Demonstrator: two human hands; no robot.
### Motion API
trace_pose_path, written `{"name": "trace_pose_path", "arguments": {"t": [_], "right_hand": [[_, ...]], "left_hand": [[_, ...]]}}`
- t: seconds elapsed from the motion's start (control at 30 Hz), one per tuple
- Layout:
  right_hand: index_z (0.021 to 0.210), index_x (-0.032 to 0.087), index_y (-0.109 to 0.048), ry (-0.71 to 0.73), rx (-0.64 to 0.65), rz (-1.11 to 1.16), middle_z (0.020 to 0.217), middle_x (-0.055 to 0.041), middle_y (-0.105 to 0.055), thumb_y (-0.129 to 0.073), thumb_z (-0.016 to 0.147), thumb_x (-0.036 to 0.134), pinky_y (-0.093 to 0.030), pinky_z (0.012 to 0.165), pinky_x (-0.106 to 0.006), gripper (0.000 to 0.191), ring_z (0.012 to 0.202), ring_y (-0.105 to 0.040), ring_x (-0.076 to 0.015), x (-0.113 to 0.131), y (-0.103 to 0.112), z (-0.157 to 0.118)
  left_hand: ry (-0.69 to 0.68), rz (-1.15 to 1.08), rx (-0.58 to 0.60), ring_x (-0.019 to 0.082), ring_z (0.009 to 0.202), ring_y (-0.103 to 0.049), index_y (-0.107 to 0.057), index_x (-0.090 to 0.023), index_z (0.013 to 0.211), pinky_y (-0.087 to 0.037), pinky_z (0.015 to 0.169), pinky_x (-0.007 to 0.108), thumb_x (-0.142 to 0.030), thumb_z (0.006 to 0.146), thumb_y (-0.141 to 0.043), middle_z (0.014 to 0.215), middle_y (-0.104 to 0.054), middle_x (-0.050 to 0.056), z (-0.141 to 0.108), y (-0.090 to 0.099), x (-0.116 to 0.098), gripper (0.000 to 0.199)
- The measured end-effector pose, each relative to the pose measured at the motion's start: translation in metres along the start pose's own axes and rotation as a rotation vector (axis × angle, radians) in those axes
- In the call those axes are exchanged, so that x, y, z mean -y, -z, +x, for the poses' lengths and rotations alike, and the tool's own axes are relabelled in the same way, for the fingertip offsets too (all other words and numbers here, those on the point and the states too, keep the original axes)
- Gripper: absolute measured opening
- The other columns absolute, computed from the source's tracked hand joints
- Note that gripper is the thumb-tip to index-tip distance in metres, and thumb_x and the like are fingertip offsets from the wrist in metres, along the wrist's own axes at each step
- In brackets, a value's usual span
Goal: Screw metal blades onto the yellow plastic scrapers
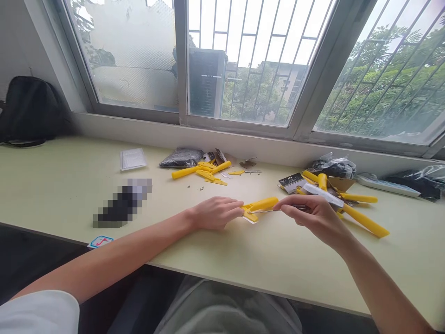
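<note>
A yellow-handled scraper [263, 203] lies on the pale green table, its head towards my left hand and a thin light blade edge showing below. My left hand [218, 212] holds the head's left end under closed fingers. My right hand [306, 211] is closed round a thin metal screwdriver [267, 211], whose shaft points left. The screwdriver's tip meets the yellow head near a small screw; whether it sits in the screw is too small to tell.
Yellow parts [208, 172] and small bits lie behind my left hand, near a grey plastic bag [181, 157]. More yellow scrapers [365, 221] and packaging [291, 182] are piled at right. A clear case [133, 159] stands back left; a black bag [33, 111] is far left.
</note>
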State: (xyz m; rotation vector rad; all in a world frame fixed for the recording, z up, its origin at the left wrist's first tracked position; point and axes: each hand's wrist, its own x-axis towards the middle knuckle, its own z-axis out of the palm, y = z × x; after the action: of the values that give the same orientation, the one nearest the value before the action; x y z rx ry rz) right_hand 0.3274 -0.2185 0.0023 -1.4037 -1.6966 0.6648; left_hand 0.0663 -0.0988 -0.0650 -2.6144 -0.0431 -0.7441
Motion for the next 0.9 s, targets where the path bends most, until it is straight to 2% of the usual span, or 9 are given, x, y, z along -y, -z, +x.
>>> {"name": "trace_pose_path", "arguments": {"t": [0.4,0.57,0.8,0.9], "right_hand": [[0.085,0.019,-0.08,-0.011,0.0,-0.025,0.056,0.0008,-0.047,-0.069,0.082,0.053,-0.024,0.046,-0.026,0.036,0.051,-0.034,-0.0111,0.004,0.003,-0.002],[0.087,0.019,-0.08,0.007,-0.007,-0.038,0.061,-0.0011,-0.053,-0.068,0.083,0.055,-0.026,0.046,-0.025,0.038,0.053,-0.037,-0.0113,0.008,-0.004,-0.004],[0.091,0.017,-0.08,0.045,-0.02,-0.072,0.064,-0.0035,-0.058,-0.067,0.085,0.056,-0.029,0.045,-0.025,0.041,0.053,-0.039,-0.0114,0.012,-0.006,-0.007],[0.09,0.017,-0.08,0.048,-0.021,-0.082,0.063,-0.0031,-0.057,-0.067,0.085,0.055,-0.03,0.044,-0.025,0.04,0.053,-0.039,-0.0114,0.012,-0.006,-0.007]], "left_hand": [[0.005,-0.008,0.007,0.019,0.102,-0.07,-0.059,-0.016,0.103,-0.056,0.085,0.03,-0.008,0.097,-0.042,0.114,-0.071,0.012,0.0,0.0,0.0,0.02],[0.01,-0.011,0.003,0.02,0.104,-0.071,-0.059,-0.015,0.106,-0.057,0.084,0.03,-0.008,0.097,-0.04,0.117,-0.071,0.013,0.0,0.0,-0.001,0.023],[0.054,-0.104,-0.006,0.018,0.109,-0.071,-0.053,-0.014,0.128,-0.057,0.087,0.027,-0.006,0.095,-0.039,0.123,-0.071,0.013,-0.001,-0.002,-0.001,0.037],[0.042,-0.083,-0.005,0.019,0.11,-0.07,-0.053,-0.014,0.13,-0.058,0.087,0.029,-0.005,0.094,-0.039,0.123,-0.071,0.013,-0.001,-0.001,-0.001,0.04]]}}
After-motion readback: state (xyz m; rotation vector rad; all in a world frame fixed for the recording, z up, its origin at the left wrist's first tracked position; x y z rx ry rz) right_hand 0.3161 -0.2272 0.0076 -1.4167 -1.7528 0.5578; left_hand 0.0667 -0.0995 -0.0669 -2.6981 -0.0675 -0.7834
